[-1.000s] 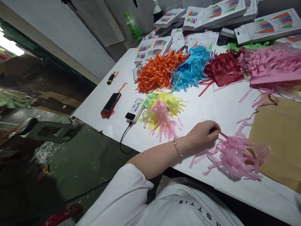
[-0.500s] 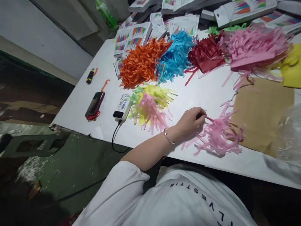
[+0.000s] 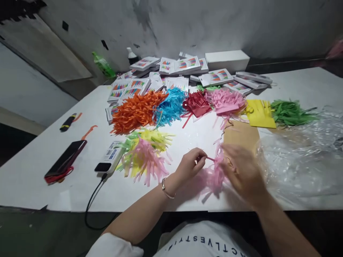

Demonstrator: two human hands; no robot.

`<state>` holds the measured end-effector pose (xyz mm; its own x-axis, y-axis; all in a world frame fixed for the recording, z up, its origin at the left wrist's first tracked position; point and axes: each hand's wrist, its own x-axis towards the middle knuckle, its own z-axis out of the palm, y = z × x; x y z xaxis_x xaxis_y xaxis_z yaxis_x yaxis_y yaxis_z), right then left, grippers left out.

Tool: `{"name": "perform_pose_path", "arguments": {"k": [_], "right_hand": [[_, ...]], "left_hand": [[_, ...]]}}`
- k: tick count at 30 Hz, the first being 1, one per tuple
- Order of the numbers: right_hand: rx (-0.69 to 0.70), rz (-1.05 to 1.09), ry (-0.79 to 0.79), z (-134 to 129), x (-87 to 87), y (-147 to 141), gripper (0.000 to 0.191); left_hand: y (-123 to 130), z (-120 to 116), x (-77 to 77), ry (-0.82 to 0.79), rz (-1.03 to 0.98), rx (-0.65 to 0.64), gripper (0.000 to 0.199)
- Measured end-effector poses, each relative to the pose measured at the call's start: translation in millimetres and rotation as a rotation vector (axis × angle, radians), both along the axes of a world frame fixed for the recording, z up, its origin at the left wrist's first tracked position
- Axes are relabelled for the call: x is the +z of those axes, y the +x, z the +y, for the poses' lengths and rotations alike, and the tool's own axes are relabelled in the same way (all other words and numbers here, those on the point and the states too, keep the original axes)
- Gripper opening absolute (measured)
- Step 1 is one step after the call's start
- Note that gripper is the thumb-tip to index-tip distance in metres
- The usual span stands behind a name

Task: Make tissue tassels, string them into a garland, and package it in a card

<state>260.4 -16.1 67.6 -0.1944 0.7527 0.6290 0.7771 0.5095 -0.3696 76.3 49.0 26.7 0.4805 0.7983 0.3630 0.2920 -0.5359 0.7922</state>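
My left hand pinches the thin twisted end of a pink tissue paper tassel, whose fringe hangs down over the white table. On the tassel's right side is my right hand, smeared by motion, so its fingers do not show clearly. To the left lies a small heap of finished-looking pink tassel strips on top of yellow and green fringe. Beyond the hands, orange fringe, blue fringe, dark red fringe and pink fringe lie in a row.
Brown paper and crumpled clear plastic lie at the right, below yellow fringe and green fringe. White boxes pile up at the back. A phone and a cabled power bank sit at left.
The view has tilted up and turned right, bringing the wall and the plastic into sight. My right hand has come in beside the pink tassel, while my left hand keeps its pinch.
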Motion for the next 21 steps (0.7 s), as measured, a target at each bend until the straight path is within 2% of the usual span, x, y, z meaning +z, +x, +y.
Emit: {"name": "perform_pose_path", "arguments": {"k": [3,7,10,12,18,19,21], "right_hand": [[0.105,0.033,-0.080,16.4,-9.9,-12.8,0.024],[0.120,0.101,-0.116,18.2,-20.9,-15.2,0.028],[0.132,0.178,-0.183,6.9,-22.7,-8.4,0.022],[0.142,0.195,-0.237,-0.2,-24.1,-6.1,0.021],[0.172,0.255,-0.351,-7.8,-26.9,-19.2,0.027],[0.180,0.266,-0.346,-6.5,-25.4,-22.9,0.026],[0.177,0.251,-0.278,-1.6,-21.1,-28.5,0.024]], "left_hand": [[-3.6,-4.6,14.1,0.163,0.017,-0.063,0.009],[-13.4,-5.2,33.0,0.221,0.054,0.023,0.011],[-14.1,-7.9,42.6,0.168,0.084,0.006,0.009],[-10.1,-14.6,43.4,0.100,0.066,-0.010,0.008],[2.4,-42.9,27.2,-0.297,-0.242,-0.005,0.012],[-0.1,-41.6,26.4,-0.307,-0.281,0.022,0.013],[-16.0,-30.0,31.2,-0.219,-0.266,0.190,0.014]]}}
